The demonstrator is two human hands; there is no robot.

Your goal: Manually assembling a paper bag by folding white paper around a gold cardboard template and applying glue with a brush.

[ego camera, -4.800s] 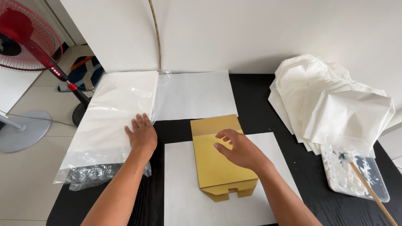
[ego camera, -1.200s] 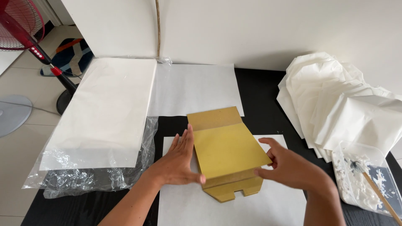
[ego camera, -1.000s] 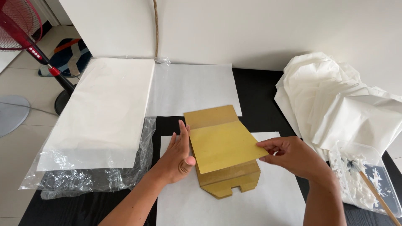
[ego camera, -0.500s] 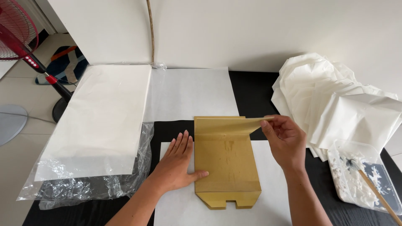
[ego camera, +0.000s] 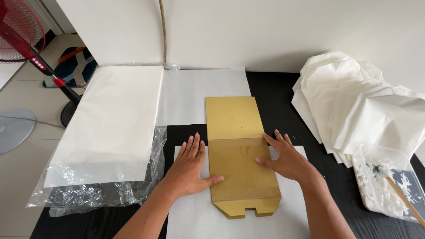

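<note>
Both hands flat & open, left hand [ego camera: 189,169] and right hand [ego camera: 287,158] pinning gold card [ego camera: 241,155] to white sheet [ego camera: 186,221] so it lies flat.

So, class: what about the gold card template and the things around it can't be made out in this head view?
- Gold card template: the parts under the left hand and right hand.
- Brush: handle cut off by the frame's right edge.
- Red fan: cut off at the left edge.
</note>
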